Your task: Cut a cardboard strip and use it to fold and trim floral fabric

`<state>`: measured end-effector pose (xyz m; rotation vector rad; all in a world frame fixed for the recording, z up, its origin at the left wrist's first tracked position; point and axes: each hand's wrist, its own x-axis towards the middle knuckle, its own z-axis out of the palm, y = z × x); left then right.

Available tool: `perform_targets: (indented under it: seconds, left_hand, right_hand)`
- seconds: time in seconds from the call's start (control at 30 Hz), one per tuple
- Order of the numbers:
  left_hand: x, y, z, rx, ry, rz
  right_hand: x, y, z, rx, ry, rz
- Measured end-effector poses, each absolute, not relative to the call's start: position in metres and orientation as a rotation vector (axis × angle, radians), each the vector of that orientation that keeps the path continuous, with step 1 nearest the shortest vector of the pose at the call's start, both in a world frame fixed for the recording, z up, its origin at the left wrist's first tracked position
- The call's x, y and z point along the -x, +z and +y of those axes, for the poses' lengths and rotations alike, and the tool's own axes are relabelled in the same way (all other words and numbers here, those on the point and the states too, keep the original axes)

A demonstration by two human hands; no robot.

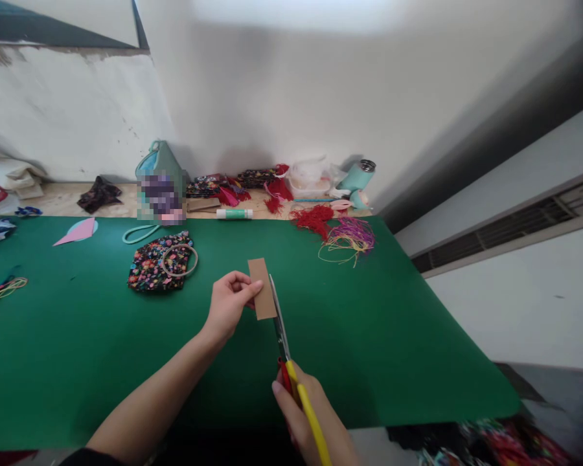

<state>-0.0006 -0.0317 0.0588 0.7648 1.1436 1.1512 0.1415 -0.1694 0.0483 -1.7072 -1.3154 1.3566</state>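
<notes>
My left hand [230, 301] pinches a narrow brown cardboard strip [263, 299] between thumb and fingers, above the green table. In my right hand [307, 408] is a pair of scissors [282, 333] with yellow and red handles. Their blades point away from me and lie along the strip's right edge; whether the cardboard is between them I cannot tell. To the left of my left hand lies a black floral fabric pouch [150, 264] with a pale ring [195, 262] on it.
A glue stick [234, 213], a teal pencil case [168, 162], a teal bottle [359, 175] and red tassels [313, 219] line the table's back edge. Purple and yellow cords [352, 238] sit at the back right. Pink paper [80, 231] lies at the left, the wall [282, 97] behind.
</notes>
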Motion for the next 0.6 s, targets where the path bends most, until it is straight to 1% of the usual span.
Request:
perform_targets:
  seconds: [0.17,0.4,0.53,0.6]
  left_hand:
    - [-0.001,0.060,-0.033,-0.744,1.159,1.140]
    - [0.000,0.062,-0.032,-0.758,1.145,1.140]
    - [0.000,0.062,-0.032,-0.766,1.157,1.143]
    - [-0.001,0.062,-0.033,-0.762,1.150,1.137]
  right_hand:
    - [-0.136,0.054,-0.166,1.806,1.311,-1.509]
    - [-0.130,0.051,-0.159,1.925,1.244,-1.587]
    - [-0.131,0.049,-0.159,1.856,1.149,-1.541]
    - [-0.130,0.048,-0.161,1.803,1.216,-1.411]
